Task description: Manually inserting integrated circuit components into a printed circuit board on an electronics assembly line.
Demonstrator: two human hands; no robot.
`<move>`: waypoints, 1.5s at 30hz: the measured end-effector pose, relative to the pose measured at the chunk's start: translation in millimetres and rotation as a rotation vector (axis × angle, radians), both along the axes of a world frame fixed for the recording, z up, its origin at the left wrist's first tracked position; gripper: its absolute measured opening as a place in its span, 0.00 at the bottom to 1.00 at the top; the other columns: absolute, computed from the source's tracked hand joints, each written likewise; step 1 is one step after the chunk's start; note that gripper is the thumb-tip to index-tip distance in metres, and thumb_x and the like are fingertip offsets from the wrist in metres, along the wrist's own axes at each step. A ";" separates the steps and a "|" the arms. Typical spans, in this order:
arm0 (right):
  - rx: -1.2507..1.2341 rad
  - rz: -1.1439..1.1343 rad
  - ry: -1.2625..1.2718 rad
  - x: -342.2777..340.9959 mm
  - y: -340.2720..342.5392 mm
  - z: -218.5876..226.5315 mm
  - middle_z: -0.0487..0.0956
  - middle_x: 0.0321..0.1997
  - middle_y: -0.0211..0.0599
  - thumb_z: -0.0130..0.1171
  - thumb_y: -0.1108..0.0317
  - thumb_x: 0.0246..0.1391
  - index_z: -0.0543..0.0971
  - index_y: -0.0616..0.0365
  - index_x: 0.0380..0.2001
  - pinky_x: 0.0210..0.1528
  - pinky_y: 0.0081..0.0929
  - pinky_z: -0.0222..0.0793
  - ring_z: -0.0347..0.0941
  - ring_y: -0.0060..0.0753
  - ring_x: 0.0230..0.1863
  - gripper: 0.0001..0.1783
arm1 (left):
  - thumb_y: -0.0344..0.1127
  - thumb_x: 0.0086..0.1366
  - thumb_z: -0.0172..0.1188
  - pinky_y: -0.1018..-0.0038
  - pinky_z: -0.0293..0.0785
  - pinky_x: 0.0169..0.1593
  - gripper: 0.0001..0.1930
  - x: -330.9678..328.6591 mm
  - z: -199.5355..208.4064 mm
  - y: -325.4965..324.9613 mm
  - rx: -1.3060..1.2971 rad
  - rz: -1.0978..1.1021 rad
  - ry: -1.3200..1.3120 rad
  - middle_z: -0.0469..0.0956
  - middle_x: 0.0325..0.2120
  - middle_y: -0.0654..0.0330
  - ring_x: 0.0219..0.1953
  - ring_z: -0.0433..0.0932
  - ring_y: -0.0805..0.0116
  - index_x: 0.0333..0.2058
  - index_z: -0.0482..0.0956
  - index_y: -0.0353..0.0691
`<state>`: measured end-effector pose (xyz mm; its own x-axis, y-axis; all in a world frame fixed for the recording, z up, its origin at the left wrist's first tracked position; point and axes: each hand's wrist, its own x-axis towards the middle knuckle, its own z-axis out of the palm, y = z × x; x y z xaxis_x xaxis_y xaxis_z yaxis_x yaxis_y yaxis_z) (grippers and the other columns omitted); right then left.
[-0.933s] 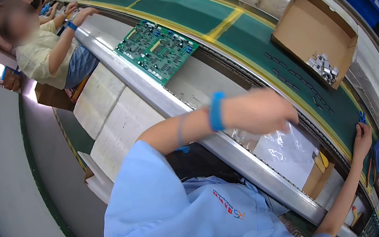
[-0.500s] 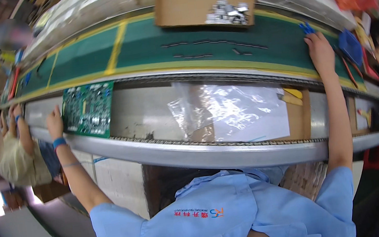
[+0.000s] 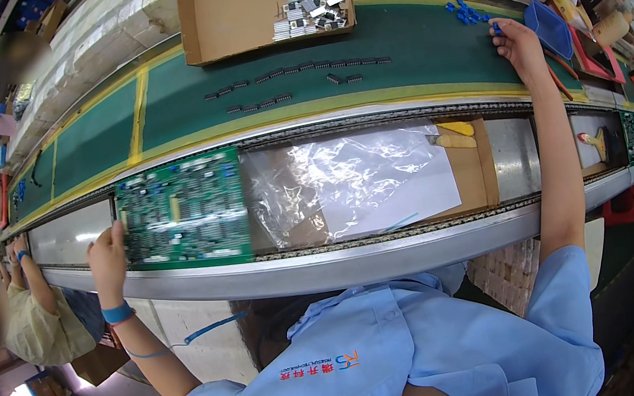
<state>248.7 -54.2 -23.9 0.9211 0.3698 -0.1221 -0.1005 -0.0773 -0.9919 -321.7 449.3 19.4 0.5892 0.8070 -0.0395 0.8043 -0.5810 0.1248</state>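
A green circuit board full of small parts lies across the rails of the conveyor. At its left edge is my left hand, fingers closed on that edge, a blue wrist strap below it. My right hand is at the far right over the green mat, its fingertips pinching a small blue component. Just beyond those fingers lies a loose group of blue components. Several black chips stand in rows on the mat.
A cardboard box with silvery parts stands at the back. Between the rails lie clear plastic bags, white paper and a yellow-handled tool. A blue bin is beside my right hand. Another person works at the left.
The circuit board has moved right along the rails, up to the plastic bags, with my left hand at its edge. My right hand has drawn slightly back from the blue components. The view has shifted.
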 end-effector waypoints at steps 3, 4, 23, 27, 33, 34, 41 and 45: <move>-0.138 0.019 -0.079 -9.7 9.7 7.3 0.79 0.33 0.27 0.52 0.68 0.62 0.80 0.60 0.44 0.30 0.13 0.71 0.73 0.15 0.29 0.12 | 0.48 0.69 0.50 0.53 0.58 0.61 0.20 40.3 15.7 -69.1 0.002 -0.289 -0.002 0.81 0.29 0.52 0.36 0.79 0.51 0.35 0.83 0.38; -0.140 0.016 -0.075 -12.8 12.0 8.8 0.79 0.33 0.27 0.52 0.68 0.62 0.80 0.60 0.44 0.30 0.13 0.71 0.73 0.15 0.29 0.12 | 0.47 0.68 0.52 0.54 0.59 0.60 0.18 56.2 21.5 -88.5 0.011 -0.378 0.012 0.81 0.29 0.52 0.35 0.79 0.52 0.35 0.83 0.37; -0.062 0.169 -0.008 -3.2 -11.8 9.8 0.80 0.42 0.32 0.56 0.72 0.60 0.79 0.63 0.49 0.43 0.14 0.76 0.77 0.20 0.39 0.15 | 0.33 0.56 0.67 0.69 0.76 0.41 0.13 367.4 44.2 -146.9 0.226 -0.945 -0.317 0.79 0.33 0.55 0.35 0.79 0.60 0.39 0.80 0.37; -0.078 0.194 -0.015 -16.8 -12.0 17.8 0.80 0.42 0.30 0.57 0.71 0.60 0.79 0.60 0.50 0.43 0.13 0.76 0.77 0.19 0.39 0.15 | 0.33 0.54 0.67 0.64 0.74 0.43 0.13 383.4 20.9 -113.1 -0.014 -1.003 -0.372 0.77 0.34 0.51 0.38 0.77 0.52 0.39 0.81 0.39; -0.161 0.298 -0.097 -85.0 -6.2 44.2 0.80 0.37 0.25 0.61 0.67 0.58 0.79 0.58 0.48 0.36 0.10 0.70 0.76 0.14 0.36 0.15 | 0.31 0.56 0.66 0.67 0.74 0.41 0.13 368.6 14.3 -110.1 -0.044 -0.920 -0.490 0.79 0.35 0.49 0.37 0.78 0.56 0.40 0.79 0.33; -0.158 0.321 -0.103 -98.4 -4.8 47.6 0.79 0.36 0.24 0.62 0.68 0.57 0.79 0.58 0.47 0.33 0.10 0.69 0.75 0.12 0.35 0.15 | 0.31 0.56 0.66 0.67 0.74 0.41 0.13 363.0 18.1 -119.5 -0.049 -0.924 -0.487 0.79 0.35 0.49 0.37 0.78 0.56 0.40 0.79 0.33; -0.211 0.462 -0.170 -158.2 9.7 61.3 0.78 0.35 0.26 0.60 0.71 0.56 0.78 0.61 0.43 0.33 0.12 0.69 0.73 0.12 0.33 0.12 | 0.27 0.58 0.63 0.73 0.73 0.37 0.11 350.5 -13.1 -73.1 -0.234 -0.756 -0.766 0.78 0.27 0.56 0.30 0.76 0.68 0.41 0.78 0.31; -0.293 0.536 -0.456 -185.7 14.9 56.3 0.77 0.36 0.26 0.58 0.74 0.57 0.76 0.60 0.44 0.32 0.11 0.68 0.72 0.11 0.34 0.11 | 0.27 0.57 0.64 0.73 0.71 0.36 0.06 328.3 25.3 -108.6 -0.190 -0.561 -0.571 0.76 0.25 0.58 0.29 0.75 0.69 0.33 0.77 0.33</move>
<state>63.0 -39.2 32.3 0.6074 0.7917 0.0654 0.4400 -0.2667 -0.8574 6.6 340.7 44.7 0.8735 0.3968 0.2821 0.1838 -0.8054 0.5635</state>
